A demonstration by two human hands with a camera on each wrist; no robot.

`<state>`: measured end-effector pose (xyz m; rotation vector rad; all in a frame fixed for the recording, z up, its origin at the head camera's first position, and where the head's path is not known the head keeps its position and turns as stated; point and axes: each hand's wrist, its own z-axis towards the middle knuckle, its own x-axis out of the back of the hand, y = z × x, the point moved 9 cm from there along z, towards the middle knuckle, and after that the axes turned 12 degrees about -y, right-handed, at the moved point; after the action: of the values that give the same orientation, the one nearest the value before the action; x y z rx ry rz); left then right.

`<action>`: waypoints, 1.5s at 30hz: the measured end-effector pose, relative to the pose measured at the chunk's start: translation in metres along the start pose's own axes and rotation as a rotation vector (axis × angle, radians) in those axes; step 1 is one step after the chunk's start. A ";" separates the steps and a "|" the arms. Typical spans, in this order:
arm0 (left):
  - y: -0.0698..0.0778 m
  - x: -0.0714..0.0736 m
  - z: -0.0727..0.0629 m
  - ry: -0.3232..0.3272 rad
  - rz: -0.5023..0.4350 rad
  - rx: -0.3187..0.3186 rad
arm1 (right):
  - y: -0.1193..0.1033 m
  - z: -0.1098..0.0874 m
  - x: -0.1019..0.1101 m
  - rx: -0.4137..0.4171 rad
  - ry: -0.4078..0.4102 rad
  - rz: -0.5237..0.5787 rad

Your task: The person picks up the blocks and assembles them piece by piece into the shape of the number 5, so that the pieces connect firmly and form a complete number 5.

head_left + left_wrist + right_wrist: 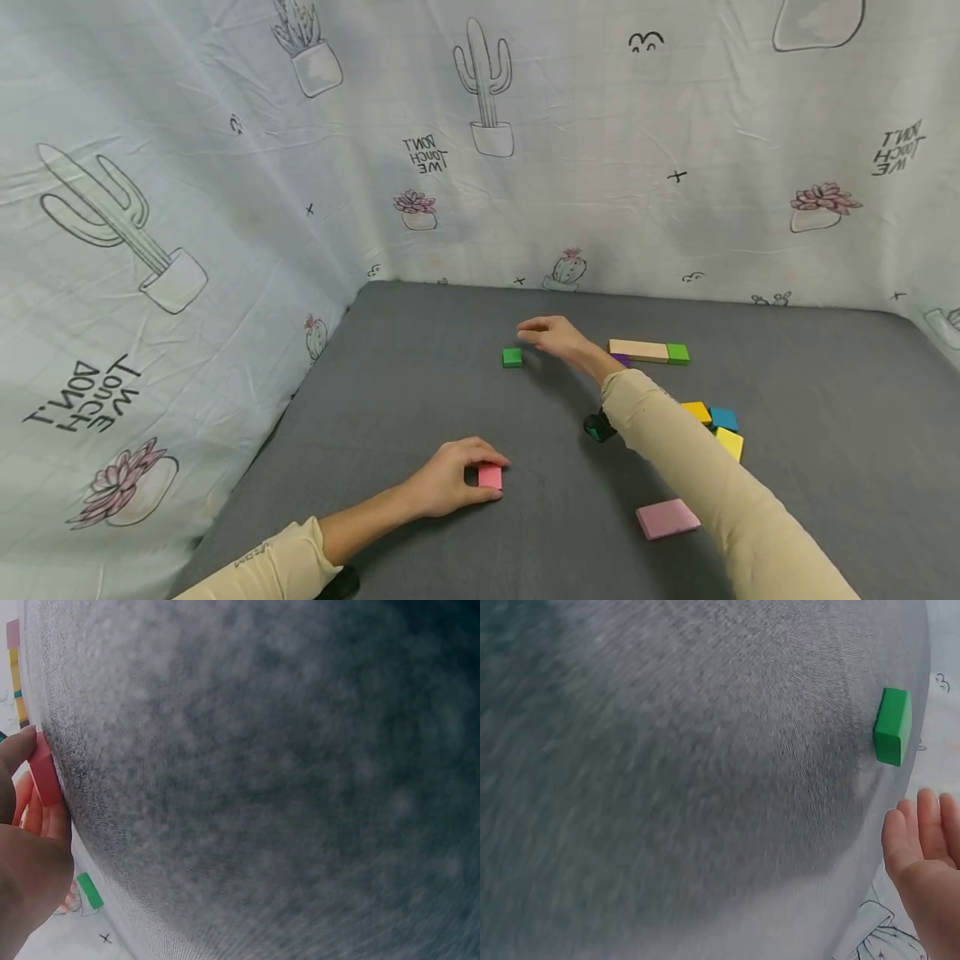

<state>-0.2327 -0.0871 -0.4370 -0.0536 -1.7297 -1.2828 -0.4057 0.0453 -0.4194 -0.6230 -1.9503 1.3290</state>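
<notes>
Between the thumb and fingers of my left hand (459, 477) is a red-pink block (490, 477), pinched close over the grey surface. The left wrist view shows the same block (45, 771) with the thumb at one end and fingers at the other. Farther back, my right hand (557, 337) hovers with relaxed, nearly straight fingers and holds nothing. Just left of it a green block (512, 357) lies on the grey cloth. From the right wrist, this green block (892, 726) appears beyond the fingertips (894, 825), apart from them.
A long beige block (637, 351) lies with a light green block (678, 354) at its end, a purple block (621, 360) partly behind my arm. Yellow blocks (729, 444) and a blue block (723, 418) sit right of my sleeve, a pale pink block (667, 519) nearer. Patterned white cloth (600, 150) hangs behind.
</notes>
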 end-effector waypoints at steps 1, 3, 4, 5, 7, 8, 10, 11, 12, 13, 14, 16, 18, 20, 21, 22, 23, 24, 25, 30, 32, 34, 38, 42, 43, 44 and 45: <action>0.000 0.000 0.000 -0.001 -0.001 -0.001 | 0.000 0.001 -0.001 0.002 0.010 -0.001; 0.000 -0.001 0.000 0.000 -0.002 -0.003 | 0.000 0.004 -0.004 0.009 0.027 -0.004; 0.000 -0.001 0.000 0.002 -0.003 -0.004 | 0.000 0.006 -0.005 0.010 0.036 -0.001; 0.000 -0.001 0.000 0.003 -0.005 -0.004 | 0.001 0.007 -0.006 0.008 0.045 0.003; -0.001 -0.003 0.000 0.001 -0.008 -0.002 | 0.003 0.009 -0.008 0.005 0.057 0.007; -0.001 -0.004 0.000 0.000 -0.010 -0.001 | 0.005 0.010 -0.009 0.003 0.063 0.004; -0.001 -0.005 0.001 -0.002 -0.011 0.002 | 0.008 0.011 -0.010 -0.005 0.076 -0.007; -0.001 -0.005 0.001 -0.004 -0.013 0.004 | 0.009 0.012 -0.011 -0.007 0.081 -0.014; 0.000 -0.006 0.001 -0.005 -0.016 0.004 | 0.011 0.012 -0.012 -0.008 0.084 -0.018; 0.000 -0.006 0.001 -0.007 -0.019 0.003 | 0.012 0.012 -0.012 -0.009 0.085 -0.030; 0.000 -0.006 0.001 -0.008 -0.019 0.004 | 0.013 0.013 -0.013 -0.012 0.087 -0.035; 0.001 -0.006 0.001 -0.009 -0.022 0.002 | 0.014 0.013 -0.015 -0.018 0.086 -0.037; 0.002 -0.005 0.001 -0.011 -0.025 -0.002 | 0.014 0.013 -0.016 -0.022 0.081 -0.045; 0.001 -0.004 0.001 -0.011 -0.024 -0.003 | 0.013 0.013 -0.016 -0.026 0.080 -0.058; 0.001 -0.004 0.002 -0.010 -0.023 -0.004 | 0.012 0.013 -0.016 -0.022 0.079 -0.073; 0.001 -0.003 0.001 -0.010 -0.023 -0.005 | 0.011 0.013 -0.017 -0.021 0.076 -0.090; 0.001 -0.003 0.001 -0.008 -0.020 -0.005 | 0.010 0.013 -0.017 -0.018 0.072 -0.114; 0.001 -0.002 0.001 -0.008 -0.019 -0.005 | 0.009 0.013 -0.017 -0.016 0.068 -0.136; 0.001 -0.002 0.001 -0.007 -0.017 -0.006 | 0.008 0.013 -0.018 -0.013 0.063 -0.157; 0.001 -0.002 -0.001 -0.002 -0.009 -0.002 | 0.006 0.015 -0.024 0.011 0.028 -0.290; 0.001 -0.002 -0.001 0.002 -0.001 -0.002 | 0.006 0.016 -0.025 0.008 0.028 -0.332; 0.002 -0.001 -0.001 0.006 0.004 -0.004 | 0.007 0.017 -0.026 0.001 0.038 -0.363; 0.002 -0.001 -0.002 0.008 0.008 -0.003 | 0.007 0.019 -0.027 -0.012 0.057 -0.381; 0.000 -0.001 -0.003 0.004 0.009 0.003 | 0.007 0.019 -0.028 -0.005 0.062 -0.394; 0.000 -0.001 -0.003 0.004 0.010 0.004 | 0.007 0.019 -0.028 -0.002 0.060 -0.393; -0.001 -0.001 -0.003 0.004 0.010 0.004 | 0.006 0.018 -0.027 0.002 0.059 -0.394; -0.001 0.000 -0.003 0.004 0.011 0.005 | 0.005 0.017 -0.027 0.008 0.057 -0.397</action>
<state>-0.2308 -0.0898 -0.4379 -0.0572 -1.7267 -1.2702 -0.4009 0.0176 -0.4353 -0.2469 -1.8983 1.0581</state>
